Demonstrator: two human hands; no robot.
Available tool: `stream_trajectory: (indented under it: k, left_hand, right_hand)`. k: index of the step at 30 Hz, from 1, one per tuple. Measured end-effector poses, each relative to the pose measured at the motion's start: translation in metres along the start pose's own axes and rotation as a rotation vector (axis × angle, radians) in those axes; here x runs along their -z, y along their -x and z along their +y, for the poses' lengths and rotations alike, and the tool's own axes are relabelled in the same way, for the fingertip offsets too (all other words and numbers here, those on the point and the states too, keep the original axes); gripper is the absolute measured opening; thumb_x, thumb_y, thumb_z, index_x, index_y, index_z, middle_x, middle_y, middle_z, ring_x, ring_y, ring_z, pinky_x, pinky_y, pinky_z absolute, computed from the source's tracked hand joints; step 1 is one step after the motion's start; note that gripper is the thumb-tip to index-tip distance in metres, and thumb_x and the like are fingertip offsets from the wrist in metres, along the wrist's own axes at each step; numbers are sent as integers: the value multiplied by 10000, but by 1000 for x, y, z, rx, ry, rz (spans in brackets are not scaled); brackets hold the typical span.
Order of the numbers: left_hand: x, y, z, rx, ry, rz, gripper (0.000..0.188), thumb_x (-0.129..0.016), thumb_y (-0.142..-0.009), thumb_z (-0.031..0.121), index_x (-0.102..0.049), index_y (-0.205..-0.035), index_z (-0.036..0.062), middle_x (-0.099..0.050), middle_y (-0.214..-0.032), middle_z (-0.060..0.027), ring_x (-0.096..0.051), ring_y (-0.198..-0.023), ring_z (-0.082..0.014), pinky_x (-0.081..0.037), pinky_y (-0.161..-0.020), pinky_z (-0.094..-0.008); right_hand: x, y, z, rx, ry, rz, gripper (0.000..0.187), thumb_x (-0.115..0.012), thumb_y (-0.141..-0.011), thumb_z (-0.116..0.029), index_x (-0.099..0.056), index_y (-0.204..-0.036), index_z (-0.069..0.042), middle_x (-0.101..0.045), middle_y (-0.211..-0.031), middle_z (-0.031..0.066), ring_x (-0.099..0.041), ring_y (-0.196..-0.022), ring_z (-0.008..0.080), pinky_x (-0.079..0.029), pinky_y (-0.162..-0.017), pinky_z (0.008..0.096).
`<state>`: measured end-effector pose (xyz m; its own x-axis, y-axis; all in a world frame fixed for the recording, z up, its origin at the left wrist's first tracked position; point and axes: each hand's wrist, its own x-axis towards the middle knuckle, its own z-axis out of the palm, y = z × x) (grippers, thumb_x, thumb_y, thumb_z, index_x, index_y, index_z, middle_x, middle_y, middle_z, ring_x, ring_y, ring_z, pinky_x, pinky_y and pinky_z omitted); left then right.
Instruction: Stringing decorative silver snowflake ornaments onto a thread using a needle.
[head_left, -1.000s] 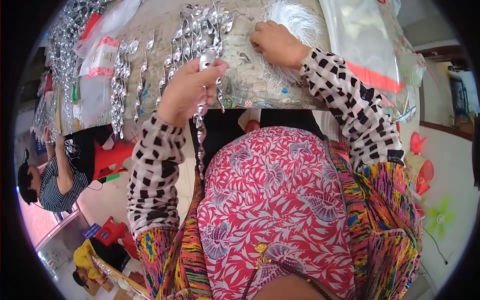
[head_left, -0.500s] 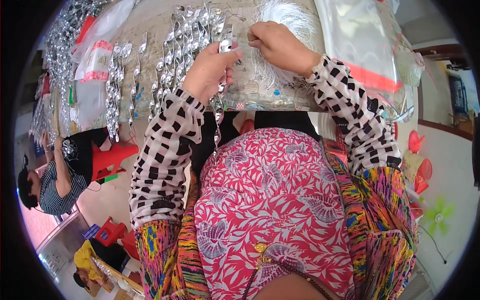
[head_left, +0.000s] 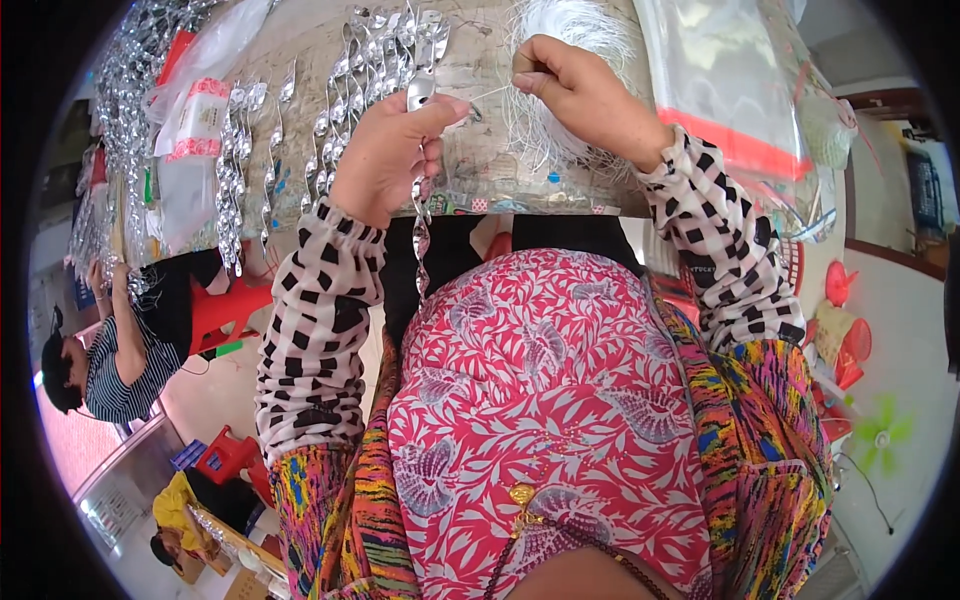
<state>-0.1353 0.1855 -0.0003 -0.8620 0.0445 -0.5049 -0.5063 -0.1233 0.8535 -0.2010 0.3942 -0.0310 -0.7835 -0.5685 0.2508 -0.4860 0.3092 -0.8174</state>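
Two hands are working at the bench's (head_left: 560, 190) near edge: left hand (head_left: 385, 155) is gripping a silver spiral (head_left: 421, 215), right hand (head_left: 580, 95) pinching thread (head_left: 487, 93); threading unfinished, spirals (head_left: 380, 50) lying at eleven o'clock.

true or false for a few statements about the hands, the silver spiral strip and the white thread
1. The left hand holds a silver spiral strip that hangs below the table edge. True.
2. The right hand lies flat and empty on the table. False: its fingers pinch white thread by a bundle of threads.
3. More silver strips lie on the table beyond the left hand. True.
4. The two hands are clasped together. False: they are apart, with thread between them.
5. A clear plastic bag lies to the right of the right hand. True.
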Motion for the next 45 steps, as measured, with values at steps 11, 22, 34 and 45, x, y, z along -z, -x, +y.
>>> stream_trajectory:
  k: [11, 22, 34, 45]
  left_hand:
    - [2, 37, 4, 14, -91, -24, 181, -712, -786, 143, -574, -843, 42, -480, -529, 15, -436, -414, -75, -330, -378, -218]
    - [15, 57, -1, 80, -52, -22, 197, -712, -804, 183, -578, -877, 60, -487, -589, 38, -419, -469, -46, -341, -441, -200]
    - [2, 67, -19, -11, 73, -10, 169, -660, -853, 182, -601, -955, 61, -519, -619, 43, -412, -444, -21, -304, -394, -173]
    - [-4, 69, -14, 1, 86, -52, 136, -670, -843, 170, -618, -903, 60, -501, -601, 51, -405, -439, -24, -295, -397, -176]
  right_hand:
    - [-27, 19, -48, 435, 220, 183, 338, -647, -829, -175, -594, -1146, -68, -624, -1044, 115, -559, -1025, 261, -412, -894, 337]
    - [-26, 30, -57, -34, -306, -225, 140, -569, -908, -93, -595, -991, 16, -625, -800, 28, -568, -710, 70, -467, -657, 217]
    - [-26, 41, -74, -254, -484, -62, 151, -560, -924, -135, -618, -990, -12, -649, -841, 2, -512, -650, 39, -431, -600, 183]
    - [-34, 47, -63, 165, 177, 9, 276, -610, -852, -82, -591, -1128, -70, -661, -837, 131, -654, -727, 254, -511, -638, 308]
